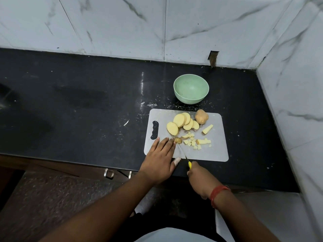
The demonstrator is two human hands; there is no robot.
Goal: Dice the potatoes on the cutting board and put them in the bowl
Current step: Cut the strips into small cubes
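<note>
Potatoes lie on the cutting board (215, 154) in several states: a fan of round slices (181, 122) at the middle of its far half, an uncut end piece (201, 116) with skin just right of them, one wedge (207, 129) farther right, and a scatter of small cubes (195, 143) toward the near side. One small piece with skin (178, 140) sits at the near left, and this is the piece under work. It touches the tips of the left hand (158, 163), whose fingers (168, 143) lie nearly straight and flat on the board, pressing the piece from its left side. The right hand (201, 179) grips the yellow handle of a knife (189, 164); its thin blade runs from the near edge of the board up and left to that piece, so the blade's long line points almost at the left fingertips. I judge the coming cut depends on this: the piece is just right of the fingertips and very little room is left between them and the blade.

The green bowl (191, 81) stands on the black table (78, 102) just beyond the far edge of the board, with nothing in it yet. Only the slices lie between the cubes and the bowl. Marble walls (122, 23) close the corner behind and at the right.
</note>
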